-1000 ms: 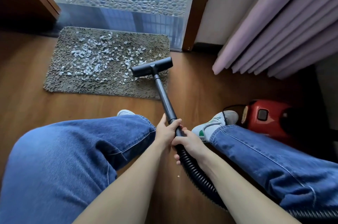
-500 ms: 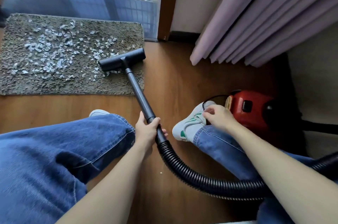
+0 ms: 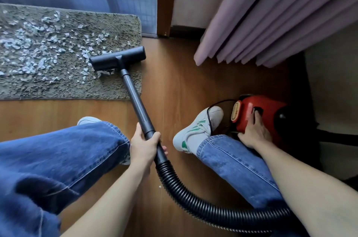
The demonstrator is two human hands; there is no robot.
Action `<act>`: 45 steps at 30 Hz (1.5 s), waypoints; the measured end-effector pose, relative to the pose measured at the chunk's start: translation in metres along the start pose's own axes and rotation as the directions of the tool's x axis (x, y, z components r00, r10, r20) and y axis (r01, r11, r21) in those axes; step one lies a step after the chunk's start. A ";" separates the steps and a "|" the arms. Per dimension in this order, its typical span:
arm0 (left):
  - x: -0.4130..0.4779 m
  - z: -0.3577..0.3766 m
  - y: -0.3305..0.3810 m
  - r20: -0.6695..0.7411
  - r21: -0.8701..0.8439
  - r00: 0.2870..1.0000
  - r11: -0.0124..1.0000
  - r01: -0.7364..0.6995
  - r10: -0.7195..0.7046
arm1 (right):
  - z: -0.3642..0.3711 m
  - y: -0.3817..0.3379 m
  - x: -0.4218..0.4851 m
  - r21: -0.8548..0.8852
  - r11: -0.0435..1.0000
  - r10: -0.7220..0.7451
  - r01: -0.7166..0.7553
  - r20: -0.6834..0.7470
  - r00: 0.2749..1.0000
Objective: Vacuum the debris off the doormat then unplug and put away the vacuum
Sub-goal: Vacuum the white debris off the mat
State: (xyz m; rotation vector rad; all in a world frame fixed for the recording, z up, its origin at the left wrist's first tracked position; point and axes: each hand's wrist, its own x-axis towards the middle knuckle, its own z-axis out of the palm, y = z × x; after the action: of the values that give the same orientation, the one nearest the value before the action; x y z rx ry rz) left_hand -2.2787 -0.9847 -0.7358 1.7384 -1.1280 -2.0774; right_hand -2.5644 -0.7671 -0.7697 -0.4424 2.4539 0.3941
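The wand of the vacuum is gripped by the left hand at its lower end, just above the joint where the ribbed black hose begins. The fingers are curled round the tube and the thumb is laid along its left side. From that hand the wand is slanted forward and to the left. The floor head at its far end is set on the right part of the doormat, well ahead of the left hand. Pale debris is scattered over the doormat to the left of the floor head, and a few scraps are caught at the head's near edge.

The right hand is held well apart from the left, out to the right. It is laid on top of the red vacuum body with fingers stretched out and nothing clasped. The fingertips are placed at a dark button on the casing; whether it is pressed cannot be told.

The hose is curved back from the left hand and passed beneath the right forearm. Between the two hands a black cord is draped across the toe of a white shoe on the wooden floor. A pink curtain is hung ahead of the right hand.
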 end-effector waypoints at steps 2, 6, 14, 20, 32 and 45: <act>0.000 0.001 -0.002 -0.002 0.010 1.000 1.000 0.004 -0.004 | 0.002 -0.002 -0.001 0.026 0.999 0.019 -0.020 0.002 1.000; 0.002 0.000 -0.004 -0.004 0.041 1.000 0.999 -0.001 0.001 | -0.004 -0.009 0.003 0.103 0.994 0.038 -0.041 0.024 0.999; -0.003 0.002 0.001 -0.012 0.023 1.000 1.000 -0.008 0.008 | -0.016 -0.009 0.000 0.178 0.983 0.034 -0.046 0.067 0.997; -0.019 -0.001 0.006 -0.002 0.019 1.000 1.000 0.021 -0.021 | -0.046 -0.061 -0.060 0.322 0.929 -0.186 0.184 -0.025 0.982; -0.049 -0.050 0.017 -0.063 0.317 0.993 0.945 -0.078 0.103 | -0.022 -0.187 -0.270 0.884 0.266 -0.576 -0.385 0.466 0.672; -0.055 -0.075 0.020 0.020 -0.003 0.994 0.994 0.109 -0.109 | -0.007 -0.203 -0.318 0.914 0.406 -0.634 -0.015 0.293 0.716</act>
State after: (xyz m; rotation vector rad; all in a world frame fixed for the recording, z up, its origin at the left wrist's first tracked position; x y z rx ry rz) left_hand -2.2008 -0.9969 -0.6819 1.8193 -1.0563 -2.1625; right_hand -2.2453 -0.8831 -0.6049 -0.2566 1.5088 -0.8234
